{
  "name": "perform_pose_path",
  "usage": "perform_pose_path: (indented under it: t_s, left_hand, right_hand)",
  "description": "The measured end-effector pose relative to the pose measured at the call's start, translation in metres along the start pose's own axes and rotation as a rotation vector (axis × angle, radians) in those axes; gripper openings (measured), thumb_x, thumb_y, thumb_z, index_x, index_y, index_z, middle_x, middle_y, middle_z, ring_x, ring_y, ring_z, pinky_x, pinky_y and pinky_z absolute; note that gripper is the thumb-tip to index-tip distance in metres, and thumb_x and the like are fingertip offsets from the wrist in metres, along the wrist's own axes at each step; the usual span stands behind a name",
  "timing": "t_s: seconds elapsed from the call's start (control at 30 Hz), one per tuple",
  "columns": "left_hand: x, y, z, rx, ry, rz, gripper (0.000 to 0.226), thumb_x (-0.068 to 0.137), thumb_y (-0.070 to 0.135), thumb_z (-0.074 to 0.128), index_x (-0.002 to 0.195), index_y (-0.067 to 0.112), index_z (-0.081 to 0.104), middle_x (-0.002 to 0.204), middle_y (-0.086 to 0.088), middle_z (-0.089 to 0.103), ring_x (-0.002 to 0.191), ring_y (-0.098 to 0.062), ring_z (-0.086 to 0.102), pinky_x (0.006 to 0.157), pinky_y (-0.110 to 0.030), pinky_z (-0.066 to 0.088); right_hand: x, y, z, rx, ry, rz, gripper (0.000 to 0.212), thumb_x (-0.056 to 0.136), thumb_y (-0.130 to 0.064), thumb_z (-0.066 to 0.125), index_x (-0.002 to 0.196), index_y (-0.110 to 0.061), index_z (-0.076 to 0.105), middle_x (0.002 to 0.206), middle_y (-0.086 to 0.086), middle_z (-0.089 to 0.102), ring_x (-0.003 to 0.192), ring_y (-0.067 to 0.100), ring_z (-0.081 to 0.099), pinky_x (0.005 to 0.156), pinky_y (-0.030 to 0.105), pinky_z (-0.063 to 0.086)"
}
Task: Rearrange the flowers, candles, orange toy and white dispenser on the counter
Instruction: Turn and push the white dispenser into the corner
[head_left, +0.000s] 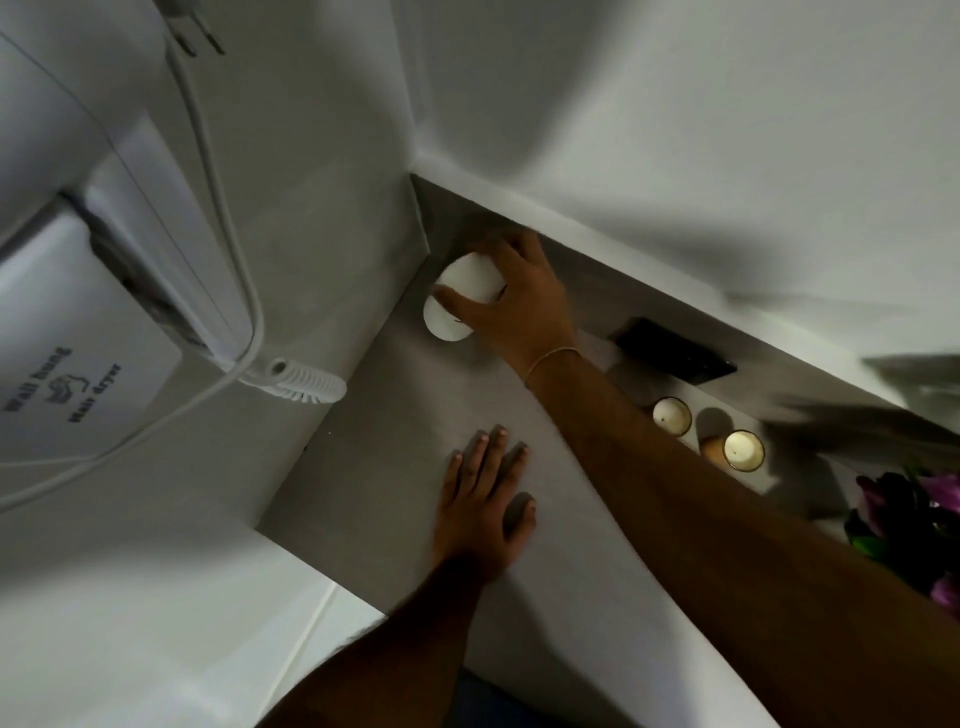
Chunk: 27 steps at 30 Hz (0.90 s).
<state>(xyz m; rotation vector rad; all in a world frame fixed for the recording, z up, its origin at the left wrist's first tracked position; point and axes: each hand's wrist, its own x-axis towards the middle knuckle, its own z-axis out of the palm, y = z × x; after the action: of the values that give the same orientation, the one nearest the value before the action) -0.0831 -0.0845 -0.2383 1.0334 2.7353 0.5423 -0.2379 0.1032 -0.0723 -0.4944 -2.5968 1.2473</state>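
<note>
My right hand (511, 299) reaches into the far corner of the grey counter (395, 415) and is closed around the white dispenser (460, 296), a rounded white body standing near the side wall. My left hand (485, 499) lies flat on the counter with fingers spread, holding nothing. Two white candles in glass cups (671, 415) (744, 451) stand to the right behind my right forearm. A small orange toy (712, 450) peeks out between them. Purple flowers with green leaves (914, 519) are at the right edge, partly cut off.
A white wall-hung hair dryer (88, 322) with a coiled cord (304, 382) is mounted on the left wall above the counter's end. A black flat object (675, 351) lies by the back wall. The counter's front edge runs diagonally at lower left.
</note>
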Motion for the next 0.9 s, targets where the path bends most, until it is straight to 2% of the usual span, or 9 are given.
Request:
perform_pose_path:
  t_s: [0.17,0.27,0.47,0.53,0.6,0.63,0.73,0.83,0.9]
  left_hand:
    - [0.0,-0.001,0.002,0.013,-0.014,-0.009,0.074,0.106,0.061,0.04,0.172,0.037,0.02,0.184,0.002,0.008,0.17,-0.026,0.009,0.135,-0.055,0.014]
    - [0.001,0.0,0.001,0.023,-0.033,-0.019,0.075,0.105,0.061,0.043,0.172,0.038,0.018,0.184,0.003,0.006,0.17,-0.026,0.006,0.135,-0.054,0.011]
    - [0.003,0.002,-0.002,0.021,-0.062,-0.024,0.076,0.105,0.059,0.046,0.172,0.039,0.017,0.184,0.004,0.004,0.17,-0.025,0.004,0.135,-0.054,0.011]
    - [0.002,0.002,0.0,0.017,-0.062,-0.016,0.073,0.104,0.057,0.05,0.17,0.037,0.028,0.184,0.002,0.007,0.17,-0.026,0.006,0.134,-0.056,0.015]
    - [0.0,0.0,0.001,0.02,-0.042,-0.011,0.067,0.101,0.054,0.058,0.163,0.03,0.043,0.183,-0.001,0.014,0.169,-0.027,0.011,0.133,-0.058,0.019]
    - [-0.001,0.0,0.001,0.019,-0.031,-0.004,0.066,0.1,0.052,0.062,0.16,0.027,0.049,0.182,-0.004,0.018,0.169,-0.028,0.014,0.133,-0.059,0.02]
    - [-0.002,0.004,-0.002,0.037,-0.023,0.003,0.067,0.1,0.048,0.062,0.161,0.023,0.049,0.179,-0.009,0.025,0.166,-0.033,0.025,0.133,-0.059,0.019]
    - [-0.002,0.012,-0.006,0.079,-0.062,-0.029,0.071,0.103,0.051,0.047,0.169,0.028,0.034,0.18,-0.008,0.024,0.165,-0.035,0.025,0.133,-0.059,0.018]
    - [-0.001,0.013,-0.008,0.092,-0.095,-0.029,0.072,0.102,0.054,0.04,0.17,0.031,0.031,0.18,-0.006,0.024,0.165,-0.035,0.023,0.132,-0.06,0.02]
  right_hand:
    - [0.024,-0.011,0.017,-0.007,-0.261,-0.009,0.107,0.068,-0.053,0.095,0.157,-0.026,0.043,0.158,0.006,0.045,0.14,0.032,0.051,0.109,0.052,0.054]
    - [0.035,-0.007,0.019,-0.008,-0.25,0.016,0.103,0.071,-0.037,0.096,0.158,-0.024,0.042,0.156,0.009,0.047,0.142,0.034,0.049,0.111,0.057,0.051]
    - [0.031,-0.005,0.018,0.062,-0.261,0.108,0.105,0.074,-0.031,0.096,0.16,-0.02,0.037,0.157,0.011,0.048,0.144,0.034,0.048,0.115,0.055,0.048]
    - [0.013,-0.002,0.012,0.129,-0.205,0.141,0.099,0.076,-0.03,0.094,0.158,-0.022,0.039,0.156,0.008,0.048,0.144,0.031,0.048,0.114,0.04,0.047]
    - [-0.016,0.002,0.006,0.123,-0.093,0.161,0.08,0.083,-0.038,0.087,0.15,-0.028,0.045,0.149,0.004,0.053,0.135,0.024,0.056,0.096,0.013,0.042]
    - [-0.036,0.007,0.002,0.055,-0.004,0.162,0.068,0.086,-0.043,0.082,0.143,-0.028,0.049,0.142,0.003,0.058,0.127,0.022,0.06,0.085,0.009,0.04]
    - [-0.107,0.033,-0.014,0.01,0.134,0.229,0.043,0.091,-0.047,0.073,0.128,-0.029,0.059,0.122,-0.005,0.062,0.106,0.014,0.064,0.08,0.03,0.056]
    - [-0.185,0.075,-0.037,0.022,0.201,0.42,0.024,0.093,-0.05,0.068,0.112,-0.037,0.059,0.102,-0.014,0.059,0.073,0.012,0.059,0.065,0.034,0.054]
    - [-0.236,0.103,-0.054,0.025,0.277,0.581,0.02,0.094,-0.055,0.064,0.103,-0.038,0.058,0.094,-0.012,0.059,0.068,0.013,0.058,0.064,0.037,0.056]
